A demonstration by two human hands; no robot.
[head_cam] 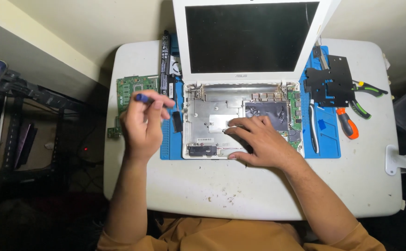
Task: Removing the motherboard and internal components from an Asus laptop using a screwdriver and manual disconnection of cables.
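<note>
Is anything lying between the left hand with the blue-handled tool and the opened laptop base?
Nothing visible blocks it. The left hand holds the blue-handled tool raised over the blue mat's left edge, beside the laptop base. Only a small black part lies on the mat between them. The right hand rests on the base.

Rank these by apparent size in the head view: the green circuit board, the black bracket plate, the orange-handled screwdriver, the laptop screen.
1. Laptop screen
2. Black bracket plate
3. Green circuit board, partly hidden by the left hand, so unsure against the plate
4. Orange-handled screwdriver
</note>
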